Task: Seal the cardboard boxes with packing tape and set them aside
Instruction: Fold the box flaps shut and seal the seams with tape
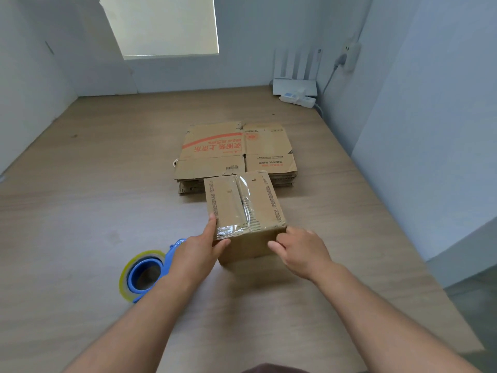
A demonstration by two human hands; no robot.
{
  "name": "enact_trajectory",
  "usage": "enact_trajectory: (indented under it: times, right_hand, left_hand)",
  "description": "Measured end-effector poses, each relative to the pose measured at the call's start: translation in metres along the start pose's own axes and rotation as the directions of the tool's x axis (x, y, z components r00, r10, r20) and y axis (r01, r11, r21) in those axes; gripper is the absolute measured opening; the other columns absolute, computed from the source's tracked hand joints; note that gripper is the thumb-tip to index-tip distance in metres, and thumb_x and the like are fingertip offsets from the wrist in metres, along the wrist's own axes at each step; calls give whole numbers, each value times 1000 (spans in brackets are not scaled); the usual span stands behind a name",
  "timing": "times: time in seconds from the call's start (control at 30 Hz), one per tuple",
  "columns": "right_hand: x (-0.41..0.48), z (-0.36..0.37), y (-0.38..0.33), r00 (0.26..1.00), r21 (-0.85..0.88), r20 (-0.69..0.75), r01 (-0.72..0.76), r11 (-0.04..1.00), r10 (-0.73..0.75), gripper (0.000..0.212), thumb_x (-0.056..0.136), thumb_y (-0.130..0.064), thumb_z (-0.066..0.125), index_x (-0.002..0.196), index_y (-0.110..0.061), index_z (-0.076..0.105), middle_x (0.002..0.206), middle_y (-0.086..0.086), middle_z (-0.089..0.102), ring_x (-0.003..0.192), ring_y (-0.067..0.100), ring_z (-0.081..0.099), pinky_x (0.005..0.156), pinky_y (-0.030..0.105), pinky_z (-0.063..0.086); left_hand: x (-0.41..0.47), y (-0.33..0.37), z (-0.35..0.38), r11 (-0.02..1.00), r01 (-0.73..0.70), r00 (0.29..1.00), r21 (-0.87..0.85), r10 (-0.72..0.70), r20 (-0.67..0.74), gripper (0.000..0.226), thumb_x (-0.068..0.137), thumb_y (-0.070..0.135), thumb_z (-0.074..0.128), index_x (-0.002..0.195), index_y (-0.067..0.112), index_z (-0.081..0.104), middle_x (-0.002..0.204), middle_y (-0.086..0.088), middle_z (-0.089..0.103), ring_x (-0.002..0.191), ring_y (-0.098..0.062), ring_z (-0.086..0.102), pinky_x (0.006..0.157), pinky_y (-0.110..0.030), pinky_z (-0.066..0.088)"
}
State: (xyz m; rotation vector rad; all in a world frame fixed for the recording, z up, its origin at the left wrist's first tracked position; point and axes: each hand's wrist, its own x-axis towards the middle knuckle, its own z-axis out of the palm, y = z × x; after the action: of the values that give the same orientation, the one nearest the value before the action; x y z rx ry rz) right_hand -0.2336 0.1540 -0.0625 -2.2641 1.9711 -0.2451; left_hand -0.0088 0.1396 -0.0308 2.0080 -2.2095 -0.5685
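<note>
Now gripping box [243, 211] at 12 o'clock: left hand [199, 251] pinching corner, right hand [301, 250] clasping side. Might peel wrinkled tape [228, 230] when lifting.

A small cardboard box [243, 203] stands mid-bench, with clear tape along its top seam and folded over the near face. The left hand [199, 249] grips its near left corner and the right hand [304, 251] its near right corner. A blue tape dispenser [142, 275] lies toward the bench's [94, 184] near left edge. Flattened cartons [215, 149] are stacked just behind the box. A router [294, 86] and power strip [297, 99] occupy the far right corner.
</note>
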Motion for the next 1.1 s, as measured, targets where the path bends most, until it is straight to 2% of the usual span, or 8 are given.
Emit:
enact_trajectory:
  times: [0.07,0.17,0.27,0.37,0.47,0.77,0.9,1.1]
  right_hand:
    - [-4,-8,6,998,189,-65,-7,982,20,52,82,-58,25,68,-20,57,73,1,57,72,26,54,65,32,40]
    - [-4,-19,26,955,333,-286,20,943,80,6,84,-24,64,85,-18,63,72,-5,53,63,17,47,61,34,46]
    - [10,-25,35,982,252,-162,133,959,-93,48,81,-11,70,128,-17,60,83,0,63,71,16,54,69,30,47]
    - [21,-17,33,956,147,-166,264,953,-240,39,70,-13,74,109,-11,70,83,1,70,69,19,64,61,22,48]
    - [26,-14,31,954,165,-175,273,948,-245,27,65,-14,70,92,-8,69,73,1,66,60,20,62,59,21,38]
    - [27,-1,28,930,112,-281,278,954,-238,23,77,-27,47,79,-10,63,71,2,61,58,23,59,48,26,47]
    - [23,-5,24,970,202,-186,194,960,-157,32,79,-35,45,86,-11,65,78,4,61,68,24,59,56,39,54]
    - [18,-22,-8,969,273,-44,-223,936,243,61,86,-65,48,124,-17,47,128,3,44,118,21,43,92,35,42]
  left_hand:
    - [4,-5,-2,1000,7,1000,-5,-7,23,68,98,51,40,153,31,6,126,-5,62,111,-25,58,85,-32,46]
    - [7,-11,-6,1000,-9,1000,-11,10,15,66,96,52,43,152,35,14,129,-3,60,113,-24,57,86,-32,46]
    - [13,-18,-12,999,-45,999,8,45,10,64,93,54,48,149,40,22,127,1,60,110,-20,57,87,-31,48]
    - [18,-26,-20,992,-104,983,-66,113,146,70,91,52,55,149,42,19,126,7,60,106,-10,57,94,-28,46]
    - [23,-34,-27,981,-185,940,-54,192,281,70,94,43,53,151,41,12,130,10,58,98,-4,53,95,-21,42]
    - [31,-38,-12,981,-194,976,-22,195,94,57,94,40,55,147,35,33,119,10,66,110,-16,60,92,-30,45]
    - [25,-34,-12,983,-175,982,-49,177,57,57,95,41,54,147,37,32,116,10,65,103,-14,59,89,-29,46]
    - [6,-4,2,964,-191,979,-186,200,35,60,95,48,48,150,33,28,124,7,62,110,-11,57,95,-25,43]
